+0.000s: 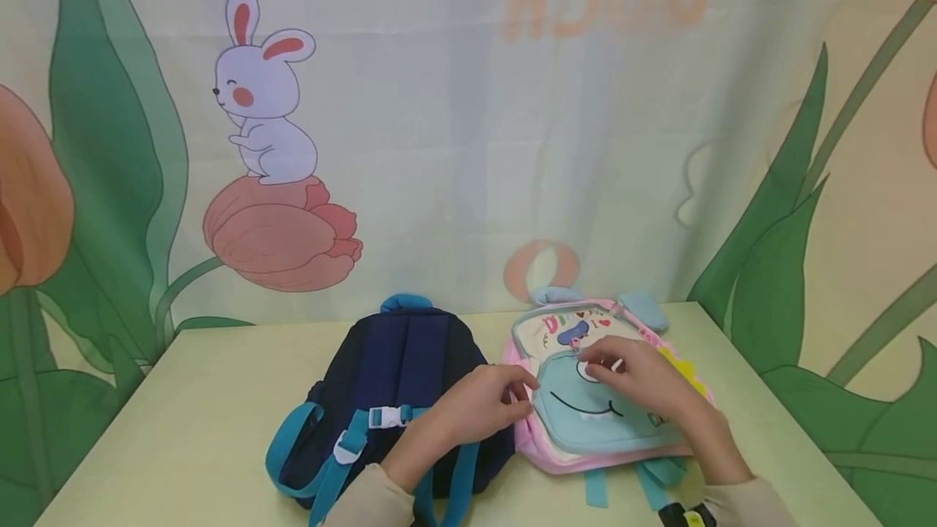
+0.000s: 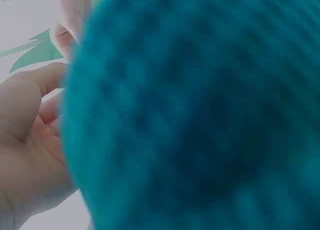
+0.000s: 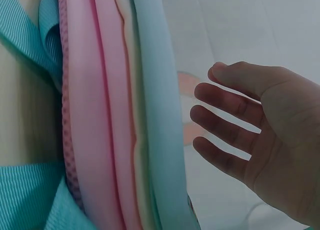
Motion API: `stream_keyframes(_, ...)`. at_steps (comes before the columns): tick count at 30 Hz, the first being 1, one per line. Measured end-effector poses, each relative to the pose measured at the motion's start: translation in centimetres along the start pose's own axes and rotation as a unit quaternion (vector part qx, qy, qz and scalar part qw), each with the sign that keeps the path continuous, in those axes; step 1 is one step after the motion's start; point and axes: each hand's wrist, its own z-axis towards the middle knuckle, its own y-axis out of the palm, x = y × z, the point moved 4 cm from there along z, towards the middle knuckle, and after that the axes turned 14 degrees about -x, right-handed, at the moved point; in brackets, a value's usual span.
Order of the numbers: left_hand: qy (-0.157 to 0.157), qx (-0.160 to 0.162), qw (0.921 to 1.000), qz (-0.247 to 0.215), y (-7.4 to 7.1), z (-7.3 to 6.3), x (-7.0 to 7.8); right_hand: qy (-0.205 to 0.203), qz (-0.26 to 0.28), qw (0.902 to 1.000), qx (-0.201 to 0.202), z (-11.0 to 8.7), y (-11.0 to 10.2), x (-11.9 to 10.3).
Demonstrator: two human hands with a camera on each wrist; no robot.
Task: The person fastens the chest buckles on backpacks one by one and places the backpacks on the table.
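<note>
A small pink and light-blue backpack [image 1: 596, 421] with a cartoon face lies front up on the table's right side. Over its blue front pocket hovers my right hand [image 1: 647, 368], fingers loosely bent and spread; the right wrist view shows nothing between them. A pink zipper pull [image 1: 575, 342] sits just left of its fingertips. My left hand [image 1: 483, 403] is at the backpack's left edge, fingers loosely bent, with a gap between thumb and forefinger; whether it touches the fabric I cannot tell. In the left wrist view a blurred teal strap [image 2: 190, 110] hides its fingertips.
A navy backpack [image 1: 398, 348] lies straps up to the left, under my left forearm. Its teal straps [image 1: 293, 446] and white buckle [image 1: 388, 416] spread toward the table's front. A printed curtain [image 1: 439, 145] hangs behind the pale table [image 1: 220, 397].
</note>
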Motion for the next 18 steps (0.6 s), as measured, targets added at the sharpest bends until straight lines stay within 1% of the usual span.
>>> stream_keyframes(3,-0.005,0.004,0.9999,-0.010,0.3,0.2,0.1,0.018,0.005,0.9998,0.000,-0.5,-0.2,0.5)
stream_keyframes(6,-0.005,0.010,0.9998,-0.019,0.7,0.4,0.1,0.022,0.005,0.9997,0.002,-1.0,-0.5,0.8)
stream_keyframes(10,-0.002,0.020,0.9990,-0.039,1.3,0.8,0.2,0.016,0.003,0.9999,0.006,-1.7,-1.0,1.3)
stream_keyframes(13,-0.004,0.024,0.9979,-0.061,1.9,1.2,0.4,0.029,-0.001,0.9996,0.006,-2.2,-1.5,1.9)
stream_keyframes(16,-0.017,0.026,0.9961,-0.082,2.3,1.6,0.4,0.047,0.001,0.9989,-0.004,-2.4,-1.9,2.5)
stream_keyframes(18,-0.027,0.031,0.9952,-0.089,2.5,1.8,0.3,0.054,0.007,0.9984,-0.014,-2.5,-2.1,2.9)
